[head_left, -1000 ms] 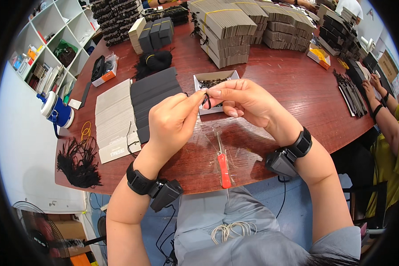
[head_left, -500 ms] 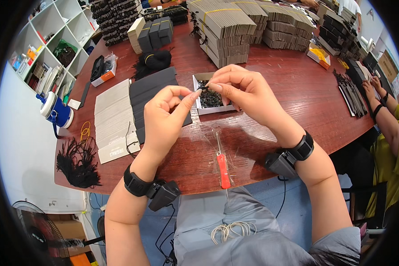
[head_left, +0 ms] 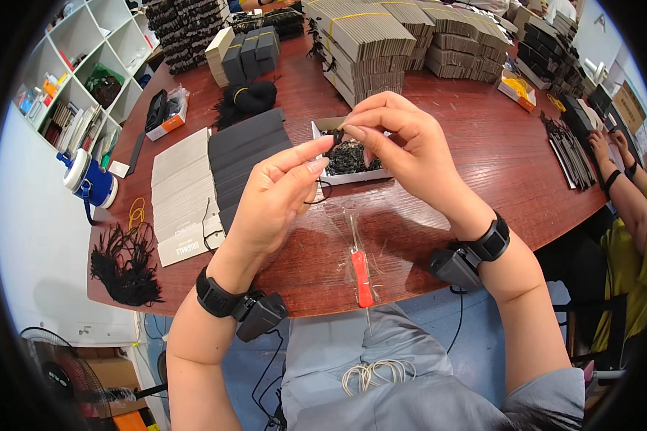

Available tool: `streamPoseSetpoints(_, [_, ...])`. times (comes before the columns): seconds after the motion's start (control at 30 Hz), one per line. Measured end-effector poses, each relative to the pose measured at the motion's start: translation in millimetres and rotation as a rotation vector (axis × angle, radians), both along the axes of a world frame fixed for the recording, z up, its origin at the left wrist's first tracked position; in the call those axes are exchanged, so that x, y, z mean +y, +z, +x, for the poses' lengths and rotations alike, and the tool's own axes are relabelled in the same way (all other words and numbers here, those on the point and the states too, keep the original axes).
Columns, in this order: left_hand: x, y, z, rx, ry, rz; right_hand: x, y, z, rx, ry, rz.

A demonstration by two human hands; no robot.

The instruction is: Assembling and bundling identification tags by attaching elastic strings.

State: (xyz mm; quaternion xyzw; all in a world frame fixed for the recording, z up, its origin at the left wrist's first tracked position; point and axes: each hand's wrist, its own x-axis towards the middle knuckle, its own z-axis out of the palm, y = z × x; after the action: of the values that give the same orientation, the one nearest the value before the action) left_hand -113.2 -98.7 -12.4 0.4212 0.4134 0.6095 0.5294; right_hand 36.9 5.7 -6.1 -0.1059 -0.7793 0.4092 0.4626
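Over a small white box (head_left: 370,176) of tiny black pieces, both of my hands meet. My right hand (head_left: 406,147) pinches a small black piece (head_left: 337,136) between thumb and fingertips. Thumb and forefinger of my left hand (head_left: 273,190) are pressed together just beside it, and a thin black cord (head_left: 326,192) loops out below them. How the cord and the piece are joined cannot be made out. Nearer to me lies a red-handled tool (head_left: 361,276) with a thin metal shaft, partly in clear plastic.
Fanned beige cards (head_left: 183,187) and dark cards (head_left: 248,154) lie at left, near a bundle of black cords (head_left: 126,269). Tall card stacks (head_left: 366,50) stand at the back. A blue-and-white jug (head_left: 92,178) sits at the left edge. Another person's hands (head_left: 604,147) work at right.
My left forefinger has straightened out toward the right hand's fingertips. The dark piece shows larger between the hands, and a cord loop now hangs below my left fingers.
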Motion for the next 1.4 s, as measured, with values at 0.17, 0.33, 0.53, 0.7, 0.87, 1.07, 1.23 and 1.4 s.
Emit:
streamPoseSetpoints(0.17, [-1,0,-3,-0.019,-0.081,-0.024,1,3,1,-0.002,-0.019,0.054])
streamPoseSetpoints(0.33, [-1,0,-3,0.041,-0.116,-0.023,1,3,3,0.007,-0.003,0.069])
streamPoseSetpoints(0.53, [0,0,2,0.037,-0.091,-0.049,3,8,5,-0.014,0.039,0.013])
streamPoseSetpoints(0.7, [3,-3,-1,0.172,0.067,-0.075,10,4,6,-0.113,0.063,-0.057])
streamPoseSetpoints(0.87, [4,-5,-6,0.138,0.104,0.040,12,3,6,-0.205,0.117,-0.249])
streamPoseSetpoints(1.07, [0,0,-7,0.243,-0.018,0.012,11,3,6,-0.279,0.347,-0.071])
streamPoseSetpoints(1.23, [-1,7,-6,0.342,0.054,-0.061,8,5,9,-0.307,0.221,-0.187])
streamPoseSetpoints(1.4, [0,7,-12,0.283,0.090,0.017,6,9,9,-0.370,0.156,-0.206])
